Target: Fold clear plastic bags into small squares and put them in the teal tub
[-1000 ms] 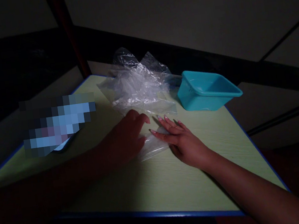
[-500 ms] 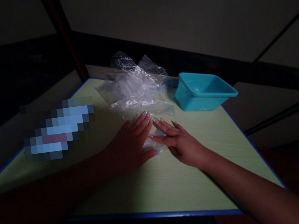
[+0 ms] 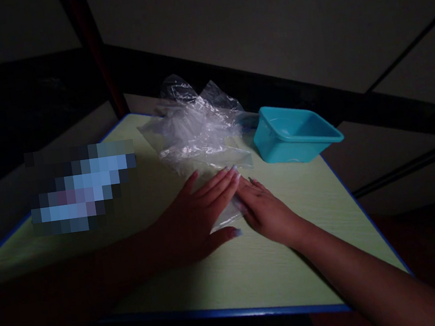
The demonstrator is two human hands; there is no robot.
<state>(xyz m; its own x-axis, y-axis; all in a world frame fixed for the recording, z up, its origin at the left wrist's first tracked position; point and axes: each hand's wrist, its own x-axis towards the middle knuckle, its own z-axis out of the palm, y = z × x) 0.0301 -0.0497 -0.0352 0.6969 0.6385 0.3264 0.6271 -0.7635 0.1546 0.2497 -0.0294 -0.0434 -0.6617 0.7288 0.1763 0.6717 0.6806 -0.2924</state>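
A small, flat piece of clear, wrinkled plastic film (image 3: 228, 217) lies at the middle of the worktop, mostly covered by the hands; only its near part shows in the gap between them. The left hand (image 3: 200, 213) reaches over it from 9 o'clock, palm down, thumb and little finger spread wide, the three middle fingers close together and pointing to 2 o'clock. The right hand (image 3: 267, 207) comes in from 4 o'clock, low and flattish beside the film; the left fingertips overlap its front, so I cannot tell whether its fingers pinch anything.

Film this thin probably slides and creases easily. Working it well seems to call for one hand as a steady anchor and the other's flat fingers moving outward with light, even pressure, nails raised so they do not snag.

At 12 o'clock from the film, close beyond the fingers, sits a loose, shiny heap of clear crumpled plastic (image 3: 200, 128). At 2 o'clock stands a turquoise rectangular plastic tub (image 3: 291, 148), upright. At 10 o'clock a bluish pixelated patch (image 3: 91, 177) hides what lies there. All this is on the pale yellow-green, blue-edged worktop (image 3: 297, 281).
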